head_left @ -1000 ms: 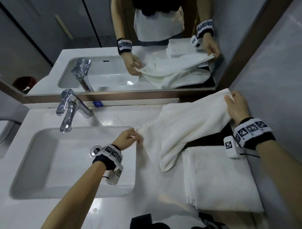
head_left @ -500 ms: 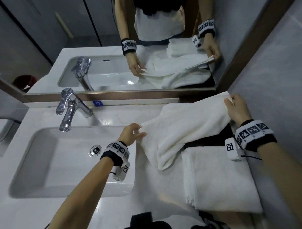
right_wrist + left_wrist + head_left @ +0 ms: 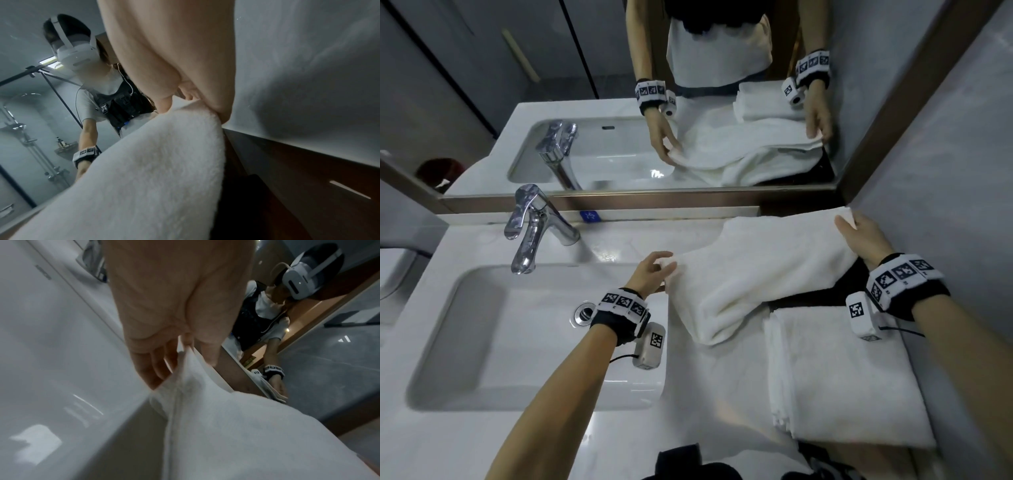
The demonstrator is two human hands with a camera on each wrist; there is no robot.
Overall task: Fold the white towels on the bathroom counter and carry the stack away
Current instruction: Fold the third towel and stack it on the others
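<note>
Nearest, a folded stack of towels (image 3: 849, 377) lies right of the sink (image 3: 482, 342). Beyond it, the left hand (image 3: 650, 274) pinches one towel (image 3: 756, 274) corner beside the sink's far right corner; the right hand (image 3: 863, 240) pinches the other, further right. The blue sticker (image 3: 589, 216) behind the sink is unreadable.

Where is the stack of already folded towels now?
In the head view the folded stack lies on the counter at the near right, beside the wall, right of the sink and just below the towel held by both hands.
</note>
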